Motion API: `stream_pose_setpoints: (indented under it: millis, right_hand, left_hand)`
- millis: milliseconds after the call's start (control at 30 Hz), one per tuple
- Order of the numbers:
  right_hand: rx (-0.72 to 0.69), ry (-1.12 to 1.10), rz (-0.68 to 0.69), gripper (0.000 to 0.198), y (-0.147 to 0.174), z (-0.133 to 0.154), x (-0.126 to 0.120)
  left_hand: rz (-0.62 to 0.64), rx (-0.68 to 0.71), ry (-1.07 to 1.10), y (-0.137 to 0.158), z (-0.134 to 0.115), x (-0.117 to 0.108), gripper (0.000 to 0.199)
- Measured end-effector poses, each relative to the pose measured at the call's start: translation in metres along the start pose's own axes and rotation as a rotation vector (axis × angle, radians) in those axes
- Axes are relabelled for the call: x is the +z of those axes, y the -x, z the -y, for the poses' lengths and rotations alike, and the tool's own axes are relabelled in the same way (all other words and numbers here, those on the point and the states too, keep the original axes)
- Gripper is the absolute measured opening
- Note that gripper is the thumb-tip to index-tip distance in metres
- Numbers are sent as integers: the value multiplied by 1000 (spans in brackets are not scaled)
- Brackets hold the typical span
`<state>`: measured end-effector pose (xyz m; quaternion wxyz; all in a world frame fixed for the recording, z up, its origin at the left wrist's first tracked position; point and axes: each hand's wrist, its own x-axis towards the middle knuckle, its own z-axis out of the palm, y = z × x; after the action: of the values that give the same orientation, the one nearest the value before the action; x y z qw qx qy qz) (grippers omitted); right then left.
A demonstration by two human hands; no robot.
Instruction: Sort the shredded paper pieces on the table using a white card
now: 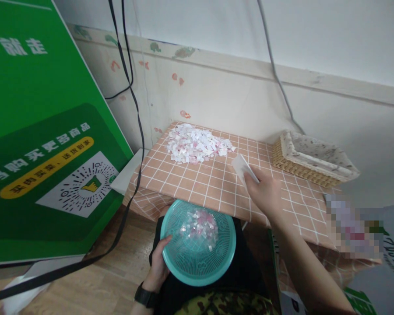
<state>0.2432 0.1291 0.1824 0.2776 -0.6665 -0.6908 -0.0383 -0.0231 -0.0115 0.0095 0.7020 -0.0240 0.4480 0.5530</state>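
My left hand (160, 261) grips the left rim of a round teal plastic colander (231, 245), which rests on my lap against the table's front edge. Inside the colander lies a small heap of white, pink and clear square pieces (202, 227). Over the table, my right hand (265, 190) is closed on a flat white card-like piece (241, 168), held tilted by its near end. Left of that piece, a larger pile of small white and pink squares (193, 143) is spread on the checked tablecloth (213, 186). Whether the white piece touches the cloth I cannot tell.
A cloth-lined wicker basket (302, 168) stands at the table's right, against the wall (223, 92). A big green sign (52, 109) leans in on the left. A black strap (131, 197) hangs in front of it. Something blurred out (351, 227) lies at the right edge.
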Motion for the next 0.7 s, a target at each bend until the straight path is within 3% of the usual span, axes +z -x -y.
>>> stream_pose_setpoints:
  millis: [100,267,467,700]
  right_hand:
    - [-69,-158,34,35,-9,6,11]
    - [-153,-139,87,32,-25,19,33]
    - [-287,-336,231,30,-39,26,33]
    - [-292,-378,213,29,-51,27,45]
  left_hand:
    - [-18,3,-5,3,-1,4,20]
    - [-56,10,-16,10,-11,9,16]
    - [-91,34,-18,17,-31,5,13]
    - [-118,61,-19,23,-41,6,12]
